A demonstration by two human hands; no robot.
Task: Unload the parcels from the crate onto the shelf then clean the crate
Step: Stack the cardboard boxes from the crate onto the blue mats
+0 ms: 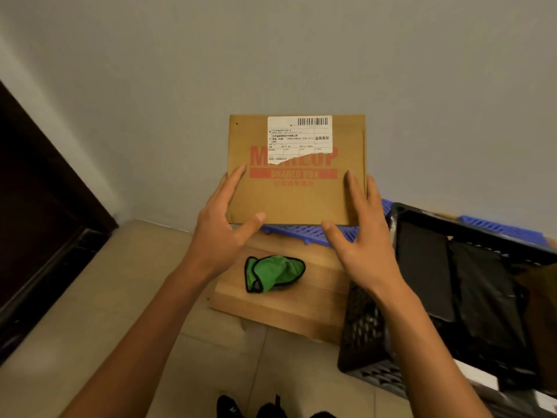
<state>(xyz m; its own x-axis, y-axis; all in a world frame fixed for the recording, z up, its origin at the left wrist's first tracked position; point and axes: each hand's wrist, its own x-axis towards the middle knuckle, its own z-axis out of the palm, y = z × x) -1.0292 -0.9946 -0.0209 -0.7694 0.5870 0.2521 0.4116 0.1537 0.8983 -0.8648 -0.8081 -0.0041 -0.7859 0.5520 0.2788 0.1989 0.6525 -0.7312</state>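
A flat brown cardboard parcel with red print and a torn white label stands upright against the wall on a low blue slatted shelf. My left hand lies with straight fingers along its left edge, thumb at the bottom edge. My right hand does the same on its right side. The black crate stands at the right with black-wrapped parcels inside. A crumpled green cloth lies below the parcel.
The cloth rests on a wooden board on the tiled floor. A dark door fills the left side. My shoes show at the bottom edge. More of the blue shelf runs behind the crate.
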